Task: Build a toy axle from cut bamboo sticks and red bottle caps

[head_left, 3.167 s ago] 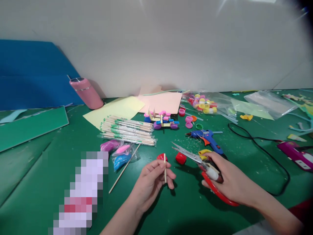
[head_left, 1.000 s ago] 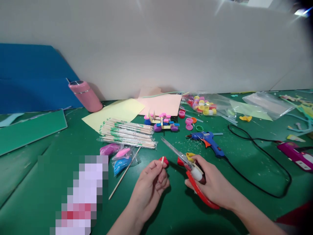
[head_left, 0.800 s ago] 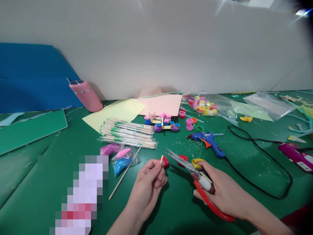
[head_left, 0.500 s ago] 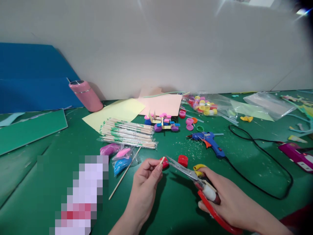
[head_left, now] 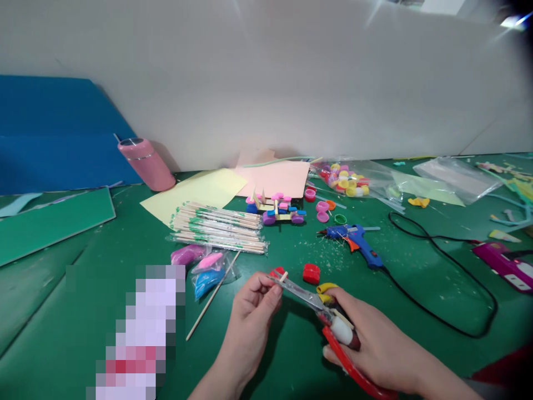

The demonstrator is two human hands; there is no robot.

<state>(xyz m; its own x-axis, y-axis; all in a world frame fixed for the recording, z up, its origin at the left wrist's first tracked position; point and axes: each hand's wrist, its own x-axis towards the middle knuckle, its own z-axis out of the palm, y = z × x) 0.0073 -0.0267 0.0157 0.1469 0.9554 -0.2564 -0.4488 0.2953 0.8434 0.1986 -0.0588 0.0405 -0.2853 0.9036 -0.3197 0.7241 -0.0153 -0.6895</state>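
Note:
Between thumb and fingers, my left hand [head_left: 255, 311] pinches a short wooden stick [head_left: 283, 276], its pale tip poking up. My right hand [head_left: 370, 333] grips scissors [head_left: 306, 295] with red and yellow handles, their blades reaching left to the stick at my left fingertips. Whether the blades have closed on the stick I cannot tell. Behind them lie two red bottle caps [head_left: 311, 273], one partly hidden by my left fingers. A longer wooden skewer [head_left: 213, 297] rests on the green table left of my left hand.
Bundled wooden sticks [head_left: 219, 226] in plastic and bagged coloured clay [head_left: 208, 280] lie left of centre. Small toy cars [head_left: 283, 214] stand behind. A blue glue gun [head_left: 353, 240] trails a black cord at right. A pink bottle [head_left: 147, 165] leans at the back left.
My right hand has moved left with the scissors, bringing the blades from beside the stick up to it. My left hand has shifted slightly right.

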